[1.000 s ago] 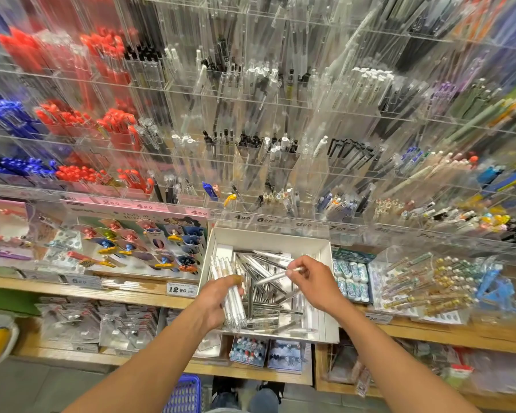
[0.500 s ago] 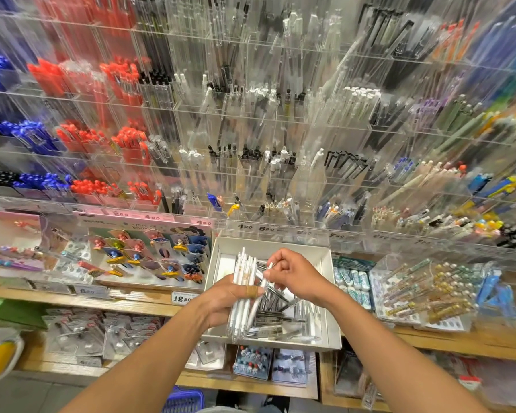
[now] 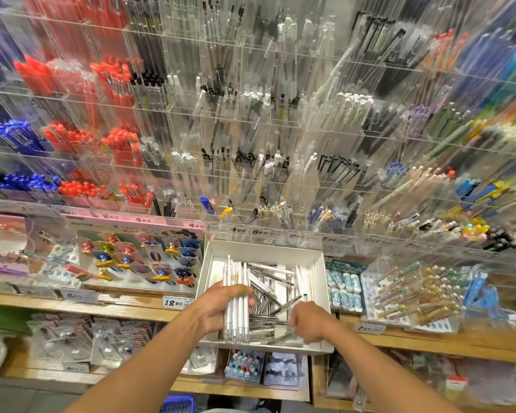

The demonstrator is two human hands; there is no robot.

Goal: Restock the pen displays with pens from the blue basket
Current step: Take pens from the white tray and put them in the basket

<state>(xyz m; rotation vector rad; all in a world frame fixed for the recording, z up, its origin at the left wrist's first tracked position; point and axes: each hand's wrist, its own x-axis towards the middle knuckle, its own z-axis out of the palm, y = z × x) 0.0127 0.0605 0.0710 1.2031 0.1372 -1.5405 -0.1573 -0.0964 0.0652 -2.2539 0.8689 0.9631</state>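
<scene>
Much of the acrylic pen display (image 3: 251,138) is motion-blurred at the right and top edges, so we can't read individual pens there; the blue basket (image 3: 178,404) is cut off at the bottom edge, only a corner of its mesh showing between our forearms. Our right hand (image 3: 309,324) has its fingers curled down into the white box (image 3: 322,293) among loose clear pens (image 3: 268,286), knuckles toward the camera; the fingertips are hidden, so we cannot tell if that grip has caught a pen or is only touching the pile. Our left hand (image 3: 221,308) has a tight grip around a bundle of white pens (image 3: 236,299), held upright over the left part of the box, thumb across the front. The box sits on the wooden shelf (image 3: 429,341) below the display, price tags (image 3: 176,302) along the edge partly legible. Versus half a second ago: the right hand was up at the top of the bundle, adding a pen; now it has dropped low into the box's near right part, and the bundle looks the same in the left hand.
</scene>
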